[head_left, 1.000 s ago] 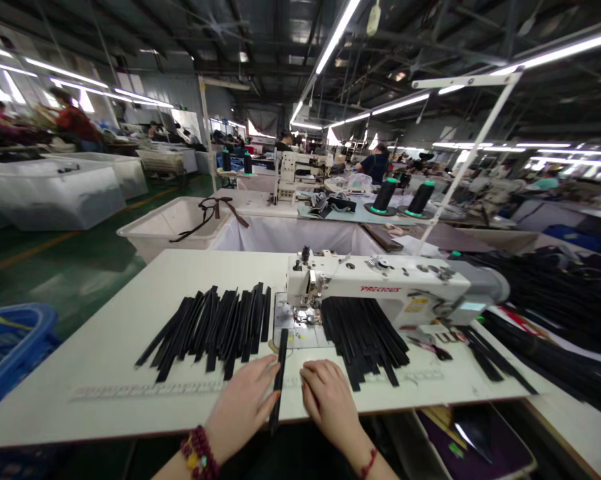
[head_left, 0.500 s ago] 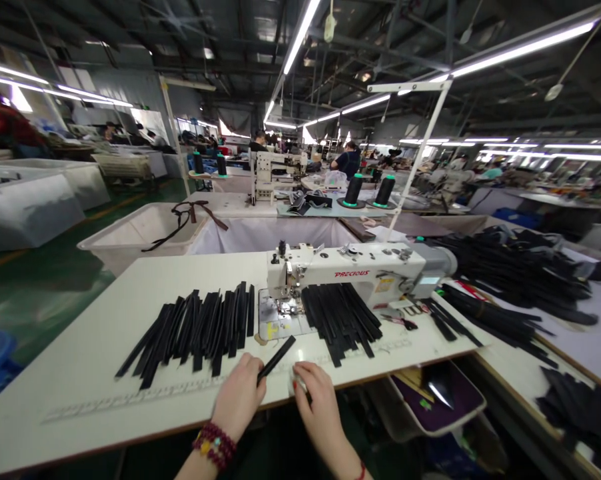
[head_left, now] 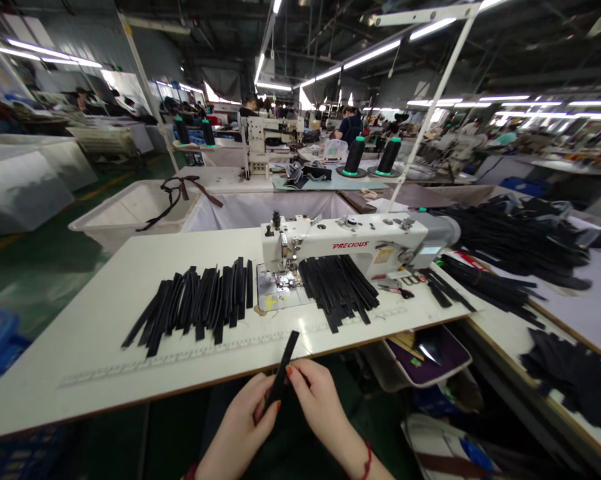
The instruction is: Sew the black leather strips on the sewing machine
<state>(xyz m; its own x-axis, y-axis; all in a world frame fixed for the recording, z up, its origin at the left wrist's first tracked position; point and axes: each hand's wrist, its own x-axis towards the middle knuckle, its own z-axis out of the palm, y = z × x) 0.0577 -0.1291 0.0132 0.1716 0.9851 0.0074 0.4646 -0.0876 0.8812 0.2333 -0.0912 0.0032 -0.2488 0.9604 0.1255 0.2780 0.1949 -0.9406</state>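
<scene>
A short black fabric strip is gripped between the thumb and fingers of my left hand, just off the table's front edge. Its far end points up toward the sewing machine. My right hand pinches the strip's right edge with thumb and forefinger. Left of the needle plate lies a row of black strips. Another pile of black strips sits under the machine's arm, to the right of the needle.
A ruler scale runs along the white table near its front. Scissors lie right of the machine. Black thread cones stand behind. At the right is a large heap of black pieces; a tray hangs below.
My left hand has drawn the strip back toward me and turned it more upright. My right hand has left the tabletop and come to the strip. The view has tilted downward.
</scene>
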